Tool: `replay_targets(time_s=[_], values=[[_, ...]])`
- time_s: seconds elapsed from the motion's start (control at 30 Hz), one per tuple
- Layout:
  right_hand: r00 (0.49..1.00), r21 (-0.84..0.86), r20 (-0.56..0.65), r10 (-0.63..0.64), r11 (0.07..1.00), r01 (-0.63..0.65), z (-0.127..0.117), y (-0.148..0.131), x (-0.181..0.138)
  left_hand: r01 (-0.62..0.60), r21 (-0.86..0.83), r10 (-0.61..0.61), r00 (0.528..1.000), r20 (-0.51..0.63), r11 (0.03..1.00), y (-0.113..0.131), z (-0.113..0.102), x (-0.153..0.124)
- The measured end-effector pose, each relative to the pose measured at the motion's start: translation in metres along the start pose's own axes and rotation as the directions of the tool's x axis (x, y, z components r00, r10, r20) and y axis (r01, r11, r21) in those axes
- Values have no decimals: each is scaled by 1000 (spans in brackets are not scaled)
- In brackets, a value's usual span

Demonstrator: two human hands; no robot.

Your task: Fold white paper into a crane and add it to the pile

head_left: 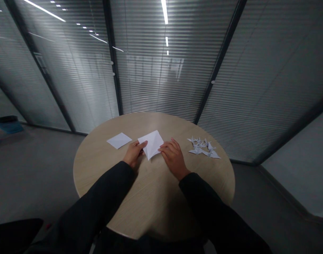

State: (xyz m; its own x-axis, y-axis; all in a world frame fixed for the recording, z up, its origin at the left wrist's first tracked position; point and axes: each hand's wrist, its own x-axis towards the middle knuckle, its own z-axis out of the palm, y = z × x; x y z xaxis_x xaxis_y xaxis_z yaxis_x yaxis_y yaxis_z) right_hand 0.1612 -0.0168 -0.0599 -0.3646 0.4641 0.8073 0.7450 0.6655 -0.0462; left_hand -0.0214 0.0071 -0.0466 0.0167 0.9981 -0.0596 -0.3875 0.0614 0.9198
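Note:
A folded square of white paper [151, 144] lies in the middle of the round light-wood table [100, 173], its point towards me. My left hand [134, 152] pinches the paper's left corner, with the thumb on top. My right hand [173, 157] lies palm down, its fingertips at the paper's right edge. I cannot tell whether those fingers grip it. To the left of my left hand lies a flat square sheet of white paper [119, 140]. A heap of several white origami cranes [203, 147] sits to the right of my right hand.
Glass partitions with slatted blinds [161, 70] curve around the far side of the table. Grey floor [37, 176] surrounds it. Blue objects [9, 127] lie on the floor at far left, and a dark chair back [13, 234] shows at lower left.

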Motion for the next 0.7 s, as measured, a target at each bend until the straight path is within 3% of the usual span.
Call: replay_targets(time_s=[0.13,0.43,0.7], values=[[999,-59,34,-11,998,13,0,-4,1,40,-61,-40,999,3,997,2,4,-3],[957,-74,151,-247,963,260,-1,-23,5,62,-120,-62,998,3,991,1,8,-5],[937,-133,204,-283,941,313,-4,-26,8,84,-172,-84,996,6,981,4,10,-7]])
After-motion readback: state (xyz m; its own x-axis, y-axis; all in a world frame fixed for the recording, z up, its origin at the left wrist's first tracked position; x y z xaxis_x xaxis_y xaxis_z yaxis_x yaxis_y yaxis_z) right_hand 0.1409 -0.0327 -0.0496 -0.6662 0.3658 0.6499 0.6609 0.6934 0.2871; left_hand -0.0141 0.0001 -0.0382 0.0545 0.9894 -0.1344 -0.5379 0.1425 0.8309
